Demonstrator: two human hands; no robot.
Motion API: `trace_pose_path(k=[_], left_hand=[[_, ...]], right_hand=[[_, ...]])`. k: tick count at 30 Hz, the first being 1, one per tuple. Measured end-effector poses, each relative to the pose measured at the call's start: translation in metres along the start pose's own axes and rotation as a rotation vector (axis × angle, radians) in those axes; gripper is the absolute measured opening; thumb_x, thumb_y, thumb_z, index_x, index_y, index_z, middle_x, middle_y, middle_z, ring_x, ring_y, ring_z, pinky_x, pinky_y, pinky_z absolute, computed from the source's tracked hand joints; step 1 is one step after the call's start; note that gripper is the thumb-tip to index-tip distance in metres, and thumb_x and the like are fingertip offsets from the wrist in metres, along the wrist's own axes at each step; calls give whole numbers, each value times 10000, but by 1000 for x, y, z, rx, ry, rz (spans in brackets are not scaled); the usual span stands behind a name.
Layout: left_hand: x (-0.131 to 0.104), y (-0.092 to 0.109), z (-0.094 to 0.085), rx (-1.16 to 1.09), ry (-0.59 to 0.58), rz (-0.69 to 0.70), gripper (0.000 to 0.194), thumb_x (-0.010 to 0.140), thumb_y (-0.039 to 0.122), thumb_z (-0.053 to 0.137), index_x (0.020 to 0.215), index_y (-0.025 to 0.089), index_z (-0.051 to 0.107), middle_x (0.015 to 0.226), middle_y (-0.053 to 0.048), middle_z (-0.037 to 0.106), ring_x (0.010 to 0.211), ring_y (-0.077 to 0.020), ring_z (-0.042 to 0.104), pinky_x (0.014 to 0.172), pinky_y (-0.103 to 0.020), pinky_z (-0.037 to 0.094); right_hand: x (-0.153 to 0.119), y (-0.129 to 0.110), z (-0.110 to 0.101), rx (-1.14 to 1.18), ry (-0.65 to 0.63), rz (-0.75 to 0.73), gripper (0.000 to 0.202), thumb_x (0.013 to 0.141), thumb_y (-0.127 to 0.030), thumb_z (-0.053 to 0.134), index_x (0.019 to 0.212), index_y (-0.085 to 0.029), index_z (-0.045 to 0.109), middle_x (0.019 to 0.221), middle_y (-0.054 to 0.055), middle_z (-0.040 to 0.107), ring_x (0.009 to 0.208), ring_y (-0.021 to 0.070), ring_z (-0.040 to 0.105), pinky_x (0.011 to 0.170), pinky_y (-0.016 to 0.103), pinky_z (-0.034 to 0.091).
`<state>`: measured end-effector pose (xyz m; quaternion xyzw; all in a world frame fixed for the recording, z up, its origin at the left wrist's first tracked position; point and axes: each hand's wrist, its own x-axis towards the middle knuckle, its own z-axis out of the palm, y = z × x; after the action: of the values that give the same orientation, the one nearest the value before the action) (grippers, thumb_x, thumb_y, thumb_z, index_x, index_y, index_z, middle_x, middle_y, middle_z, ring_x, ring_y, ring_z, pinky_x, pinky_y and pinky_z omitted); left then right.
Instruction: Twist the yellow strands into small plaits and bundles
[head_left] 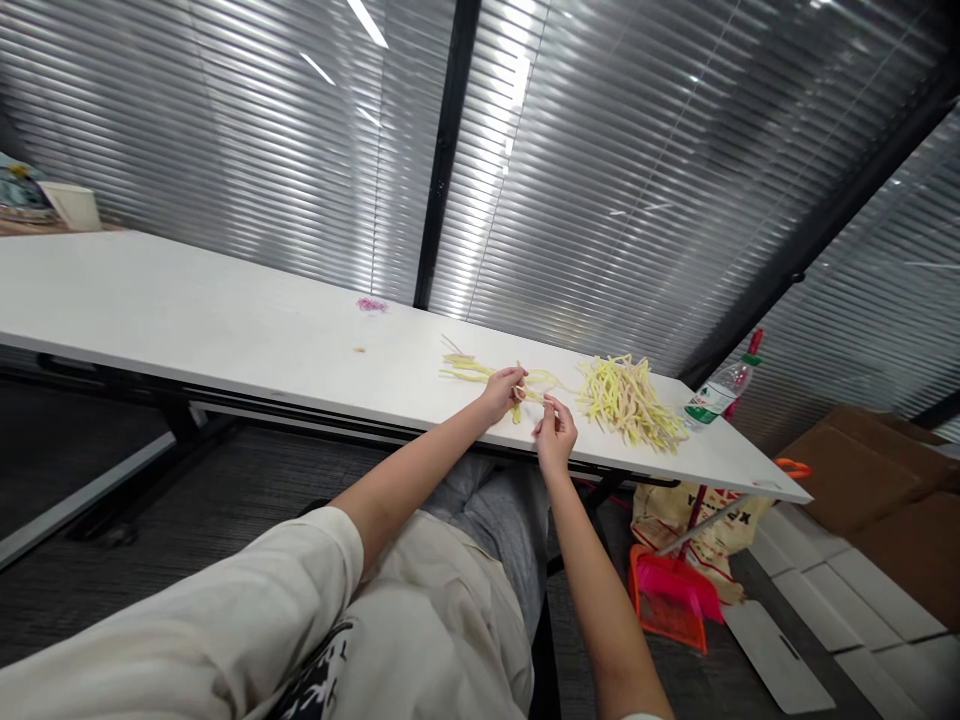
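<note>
My left hand (504,394) is closed on thin yellow strands above the front edge of the white table (225,340). Just to its right, my right hand (555,432) pinches the end of a yellow strand that stretches between the two hands. Several loose yellow strands (466,368) lie on the table left of and behind my left hand. A large heap of yellow and pale strands (628,402) rests on the table to the right of my hands.
A clear bottle (716,396) with a green cap stands right of the heap. Small pink bits (371,304) lie near the table's back edge. A white container (73,205) is at far left. An orange dustpan (669,600) and boxes (862,470) are at lower right.
</note>
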<state>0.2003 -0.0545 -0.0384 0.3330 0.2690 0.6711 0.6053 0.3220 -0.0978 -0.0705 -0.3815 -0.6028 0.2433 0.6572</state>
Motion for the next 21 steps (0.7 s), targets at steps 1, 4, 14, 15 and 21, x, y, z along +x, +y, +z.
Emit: trace_pose_path(k=[1,4,14,15,21], left_hand=[[0,0,0,8,3,-1,104,789,223,601,776,122,579,547,37,489,361,-47,461,382,-172,298],[-2,1,2,37,11,-3,112,788,229,610,763,123,583,534,40,483,353,-37,430,383,-170,298],[-2,0,1,94,-18,12,130,780,248,613,749,125,583,501,56,440,327,-16,335,354,-167,207],[-2,0,1,93,-20,17,126,779,243,610,747,125,582,497,58,434,324,-14,322,352,-167,193],[-2,1,0,98,-12,22,125,776,255,604,754,135,577,489,64,425,315,-16,291,345,-177,142]], right_hand=[[0,1,0,14,-3,-2,393,864,-464,433,1026,-152,609,1052,97,623,430,30,437,435,202,404],[0,2,0,39,-5,1,365,863,-441,450,1017,-155,619,1088,100,607,425,31,433,430,214,405],[0,6,-1,-48,-50,-49,364,875,-407,428,1042,-161,638,1051,98,609,434,46,446,435,227,404],[0,6,-1,-71,-59,-68,365,875,-402,426,1043,-164,644,1038,98,613,467,61,475,457,232,416],[1,5,-3,-166,-63,-162,367,876,-385,413,1030,-169,666,973,100,627,718,149,590,605,270,473]])
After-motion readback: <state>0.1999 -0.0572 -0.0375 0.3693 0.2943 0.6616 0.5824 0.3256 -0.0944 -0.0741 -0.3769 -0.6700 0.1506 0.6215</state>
